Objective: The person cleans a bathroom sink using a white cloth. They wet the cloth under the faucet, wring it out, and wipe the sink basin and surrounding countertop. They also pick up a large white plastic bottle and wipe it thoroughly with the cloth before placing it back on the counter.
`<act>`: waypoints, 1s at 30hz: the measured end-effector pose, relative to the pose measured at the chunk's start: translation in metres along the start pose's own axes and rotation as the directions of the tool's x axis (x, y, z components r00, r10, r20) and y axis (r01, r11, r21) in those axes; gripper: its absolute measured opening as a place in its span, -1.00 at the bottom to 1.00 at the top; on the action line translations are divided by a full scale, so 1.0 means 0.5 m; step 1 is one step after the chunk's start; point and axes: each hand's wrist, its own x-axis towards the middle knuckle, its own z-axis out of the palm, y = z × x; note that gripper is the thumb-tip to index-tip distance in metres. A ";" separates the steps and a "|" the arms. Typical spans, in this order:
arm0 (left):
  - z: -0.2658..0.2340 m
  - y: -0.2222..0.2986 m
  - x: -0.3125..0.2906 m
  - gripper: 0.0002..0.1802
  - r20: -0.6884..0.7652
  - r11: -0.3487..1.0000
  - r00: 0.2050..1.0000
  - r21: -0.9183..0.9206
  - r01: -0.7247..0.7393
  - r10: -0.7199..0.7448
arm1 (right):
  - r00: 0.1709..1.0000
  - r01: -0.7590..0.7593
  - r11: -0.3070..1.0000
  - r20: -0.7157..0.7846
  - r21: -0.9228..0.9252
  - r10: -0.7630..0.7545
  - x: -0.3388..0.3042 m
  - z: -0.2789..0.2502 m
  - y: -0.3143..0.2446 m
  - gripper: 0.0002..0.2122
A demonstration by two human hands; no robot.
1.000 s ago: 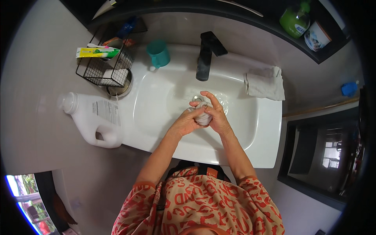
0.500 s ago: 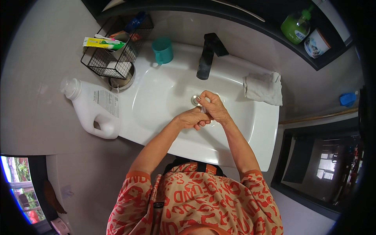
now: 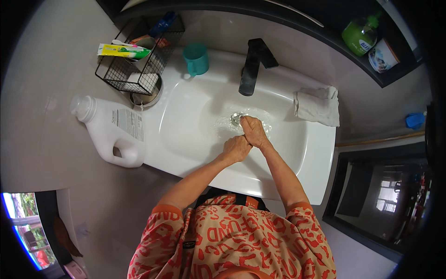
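Both my hands are together over the white washbasin [image 3: 179, 132], in front of the black faucet [image 3: 251, 69]. My left hand [image 3: 237, 149] is closed, its back turned up. Pressed against it, a little farther and to the right, is my right hand [image 3: 254, 132], closed too, with the thumb toward the drain [image 3: 236, 119]. Whatever lies inside the fingers is hidden. Rippling water spreads around the drain, just beyond my hands.
On the basin's left rim stand a teal mug [image 3: 196, 59] and a wire basket [image 3: 132, 83] with a toothpaste tube. A white jug [image 3: 104, 132] is at the left. A folded grey cloth [image 3: 317, 106] hangs on the right rim. Overhead, a dark shelf holds a green pump bottle [image 3: 358, 37].
My hands have drawn slightly nearer to me and their fingers have tightened, hiding the whitish bit between them. More rippling water shows around the drain. The view has shifted a little.
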 end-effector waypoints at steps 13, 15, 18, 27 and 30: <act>-0.069 -0.048 -0.038 -0.56 0.267 0.217 0.866 -0.958 0.190 0.422 | 0.898 -0.404 0.628 0.419 0.665 0.134 -0.016 -0.113 -0.109 -0.52; -0.087 -0.027 -0.056 -0.61 0.268 0.196 0.862 -0.960 0.200 0.430 | 0.953 -0.206 0.810 0.300 0.548 0.039 -0.025 -0.123 -0.127 -0.46; -0.087 -0.045 -0.039 -0.65 0.375 0.014 0.769 -0.903 0.430 0.518 | 0.934 0.250 0.938 0.193 0.241 -0.299 -0.057 -0.127 -0.148 -0.46; -0.151 0.017 -0.062 -0.76 0.475 0.729 0.827 -0.674 0.122 0.301 | 0.789 0.613 0.647 0.388 -0.454 -0.477 -0.095 -0.138 -0.195 -0.40; -0.190 0.081 -0.073 -0.77 0.323 0.934 0.926 -0.348 -0.077 0.196 | 0.757 0.623 0.446 0.353 -0.643 -0.549 -0.070 -0.143 -0.202 -0.39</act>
